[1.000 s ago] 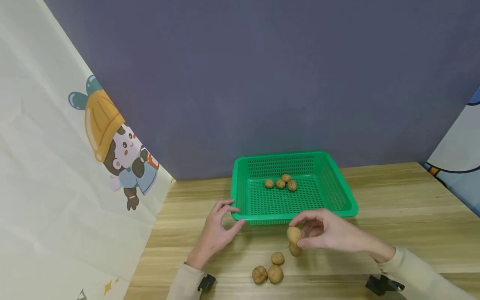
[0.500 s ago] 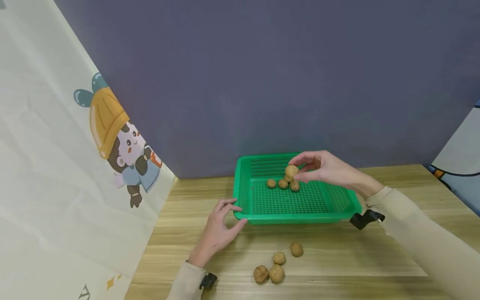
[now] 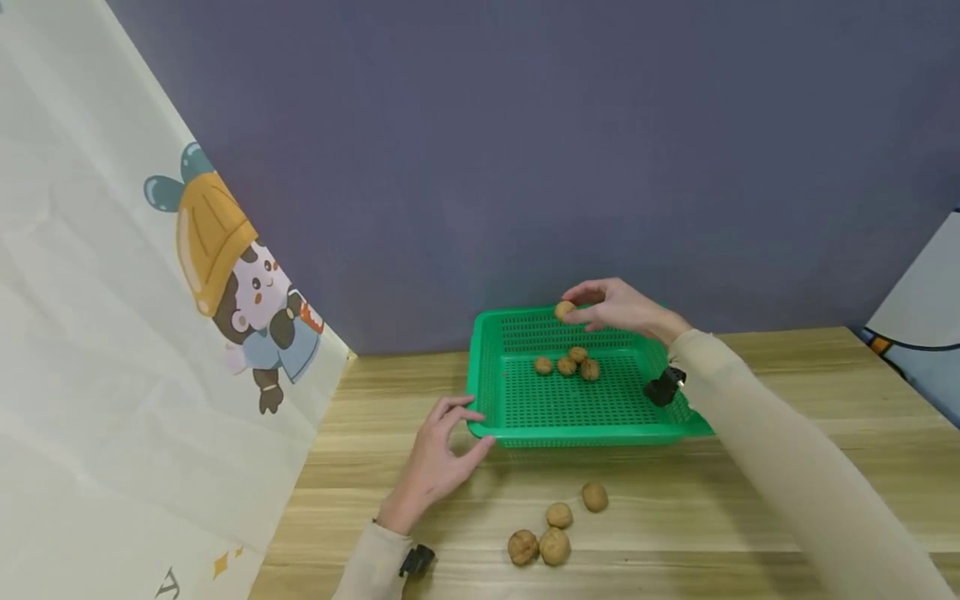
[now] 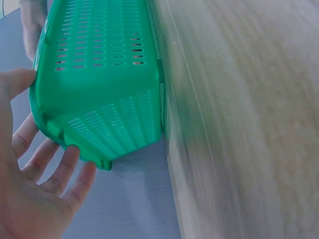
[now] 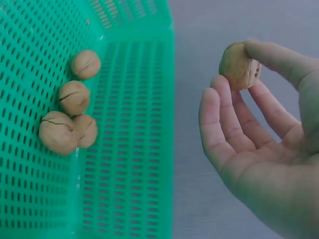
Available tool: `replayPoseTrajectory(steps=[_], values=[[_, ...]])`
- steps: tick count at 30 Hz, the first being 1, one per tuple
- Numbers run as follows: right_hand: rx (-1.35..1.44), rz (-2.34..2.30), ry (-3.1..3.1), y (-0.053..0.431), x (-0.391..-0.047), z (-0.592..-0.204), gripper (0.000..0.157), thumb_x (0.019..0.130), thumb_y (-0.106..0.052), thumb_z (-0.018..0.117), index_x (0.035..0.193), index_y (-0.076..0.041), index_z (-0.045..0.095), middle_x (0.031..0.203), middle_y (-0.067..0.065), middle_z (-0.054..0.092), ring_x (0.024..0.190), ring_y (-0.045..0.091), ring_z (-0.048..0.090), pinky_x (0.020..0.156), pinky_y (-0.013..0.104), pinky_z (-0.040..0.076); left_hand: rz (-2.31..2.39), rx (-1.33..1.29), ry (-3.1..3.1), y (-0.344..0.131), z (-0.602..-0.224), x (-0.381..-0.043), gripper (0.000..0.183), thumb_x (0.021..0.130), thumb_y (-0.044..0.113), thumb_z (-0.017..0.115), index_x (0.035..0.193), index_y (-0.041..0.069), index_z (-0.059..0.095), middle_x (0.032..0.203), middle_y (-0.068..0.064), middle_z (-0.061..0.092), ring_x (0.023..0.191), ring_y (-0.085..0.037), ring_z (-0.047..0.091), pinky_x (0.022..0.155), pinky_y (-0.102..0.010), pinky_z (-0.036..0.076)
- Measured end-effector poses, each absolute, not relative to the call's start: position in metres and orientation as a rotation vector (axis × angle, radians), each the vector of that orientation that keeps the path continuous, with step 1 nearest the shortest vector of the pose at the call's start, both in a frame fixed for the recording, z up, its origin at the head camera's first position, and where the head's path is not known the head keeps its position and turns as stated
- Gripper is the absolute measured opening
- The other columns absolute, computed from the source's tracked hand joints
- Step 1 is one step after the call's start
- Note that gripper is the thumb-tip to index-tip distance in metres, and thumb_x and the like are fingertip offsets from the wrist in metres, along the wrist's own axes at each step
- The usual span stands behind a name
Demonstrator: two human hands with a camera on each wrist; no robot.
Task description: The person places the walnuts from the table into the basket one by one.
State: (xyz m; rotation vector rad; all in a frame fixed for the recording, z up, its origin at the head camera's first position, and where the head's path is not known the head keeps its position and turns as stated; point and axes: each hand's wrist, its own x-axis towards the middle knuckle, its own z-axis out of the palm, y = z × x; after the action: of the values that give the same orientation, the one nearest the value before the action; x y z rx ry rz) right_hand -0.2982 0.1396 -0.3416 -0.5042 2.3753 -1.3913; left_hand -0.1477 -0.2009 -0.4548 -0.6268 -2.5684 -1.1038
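My right hand (image 3: 618,308) pinches a walnut (image 5: 239,66) between thumb and fingertips, up at the far rim of the green plastic basket (image 3: 585,435). In the right wrist view the held walnut is off to the side of the basket's rim, against the dark backdrop. Several other walnuts (image 3: 567,366) lie grouped on the basket floor. At the basket's near left corner rests my left hand (image 3: 435,458), its spread fingers touching the rim. The left wrist view has the left thumb (image 4: 20,79) at the rim and the fingertips along the outer wall.
Several loose walnuts (image 3: 555,546) lie on the wooden table (image 3: 675,533) in front of the basket. A dark backdrop (image 3: 525,167) stands right behind it. To the left hangs a pale sheet with a cartoon figure (image 3: 232,275).
My right hand has carried the walnut from the table in front, over the basket, to its far rim. The left hand stays at the corner.
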Motion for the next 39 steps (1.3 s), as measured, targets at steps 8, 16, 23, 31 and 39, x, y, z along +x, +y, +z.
replayPoseTrajectory(steps=[8, 16, 23, 31, 39], values=[[-0.391, -1.371, 2.409, 0.132, -0.324, -0.38, 0.051, 0.093, -0.032, 0.07, 0.136, -0.012, 0.054, 0.142, 0.015, 0.054, 0.128, 0.034, 0.053, 0.101, 0.052, 0.052, -1.087, -0.637, -2.571, -0.201, -0.455, -0.147, 0.036, 0.09, 0.047, 0.07, 0.112, 0.019, 0.067, 0.139, 0.003, 0.052, 0.13, -0.023, 0.053, 0.105, -0.049, 0.049], [-0.349, -1.335, 2.446, 0.117, -0.331, -0.413, 0.054, 0.097, -0.034, 0.064, 0.142, -0.009, 0.049, 0.145, 0.018, 0.05, 0.132, 0.038, 0.048, 0.102, 0.054, 0.049, -1.09, -0.613, -2.591, -0.201, -0.455, -0.147, 0.038, 0.09, 0.049, 0.068, 0.113, 0.018, 0.067, 0.139, 0.004, 0.052, 0.131, -0.022, 0.053, 0.106, -0.049, 0.048], [-0.323, -1.323, 2.44, 0.111, -0.333, -0.43, 0.053, 0.096, -0.035, 0.065, 0.14, -0.009, 0.05, 0.141, 0.018, 0.053, 0.127, 0.036, 0.052, 0.099, 0.048, 0.051, -1.089, -0.619, -2.585, -0.2, -0.455, -0.149, 0.038, 0.09, 0.048, 0.069, 0.113, 0.017, 0.067, 0.139, 0.002, 0.053, 0.13, -0.025, 0.053, 0.106, -0.05, 0.048], [-0.387, -1.308, 2.444, 0.115, -0.335, -0.432, 0.051, 0.097, -0.03, 0.065, 0.14, -0.007, 0.051, 0.138, 0.02, 0.054, 0.124, 0.036, 0.054, 0.097, 0.048, 0.051, -1.076, -0.616, -2.587, -0.199, -0.454, -0.15, 0.038, 0.09, 0.048, 0.069, 0.113, 0.018, 0.067, 0.14, 0.002, 0.052, 0.131, -0.024, 0.052, 0.106, -0.051, 0.048], [-0.401, -1.225, 2.494, 0.113, -0.336, -0.436, 0.049, 0.096, -0.03, 0.066, 0.137, -0.006, 0.054, 0.134, 0.02, 0.058, 0.117, 0.034, 0.059, 0.088, 0.042, 0.057, -1.107, -0.601, -2.59, -0.199, -0.455, -0.148, 0.039, 0.09, 0.05, 0.068, 0.113, 0.018, 0.067, 0.14, 0.004, 0.052, 0.131, -0.023, 0.052, 0.107, -0.049, 0.048]])
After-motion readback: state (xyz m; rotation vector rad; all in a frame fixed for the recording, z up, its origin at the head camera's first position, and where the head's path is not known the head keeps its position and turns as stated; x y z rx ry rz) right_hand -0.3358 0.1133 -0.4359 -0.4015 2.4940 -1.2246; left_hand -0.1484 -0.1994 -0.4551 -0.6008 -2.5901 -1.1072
